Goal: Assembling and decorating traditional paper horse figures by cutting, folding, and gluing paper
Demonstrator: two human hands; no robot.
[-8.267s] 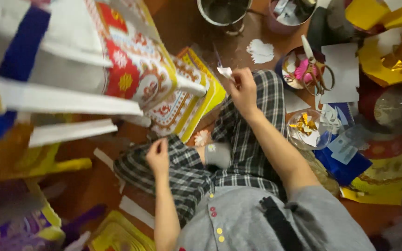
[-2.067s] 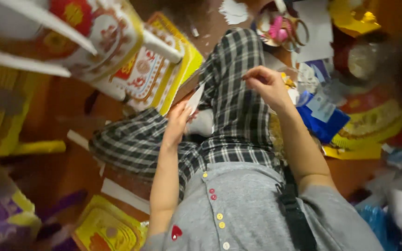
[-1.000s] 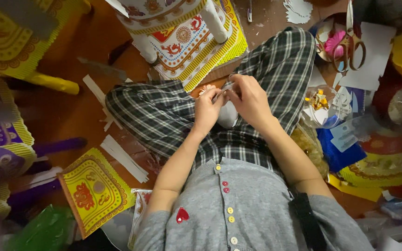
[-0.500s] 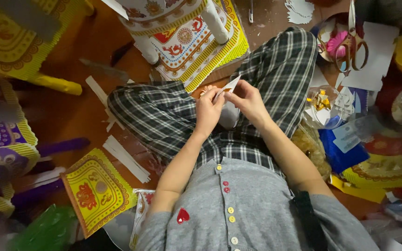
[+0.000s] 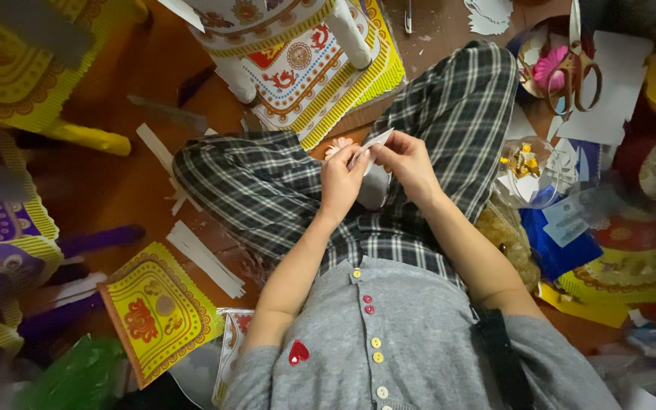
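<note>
Over the lap, both hands meet on one small white paper strip (image 5: 371,144), held up off the checked trousers (image 5: 282,190) so both sides stay reachable.

- Left hand (image 5: 341,182): thumb and fingers pressed together on the strip's lower end, palm turned inward. Looks like the steadying hand.
- Right hand (image 5: 408,163): fingertips pinching the same strip just beside the left's grip, from the other side. The two pinches nearly touch, which suits folding or peeling a thin piece; can't tell which.
- The strip's pointed free end pokes up and away from the pinch, towards the printed yellow-and-red paper construction (image 5: 305,61) just beyond the knees.
- A small orange-pink flower-like bit (image 5: 337,146) sits right at the left fingertips; whether it is held or lying on the trousers, can't tell.

Around the grip:
- More loose white paper strips (image 5: 203,258) lie on the brown floor (image 5: 115,190), well to the left of the hands.
- A flat yellow panel with red ornament (image 5: 157,315) is further back on that side.
- To the right of the grip, within arm's reach, a clear plastic bowl with small yellow pieces (image 5: 529,171).
- Beyond it, gold-handled scissors (image 5: 575,72) rest across a container, put down, not in use.
</note>
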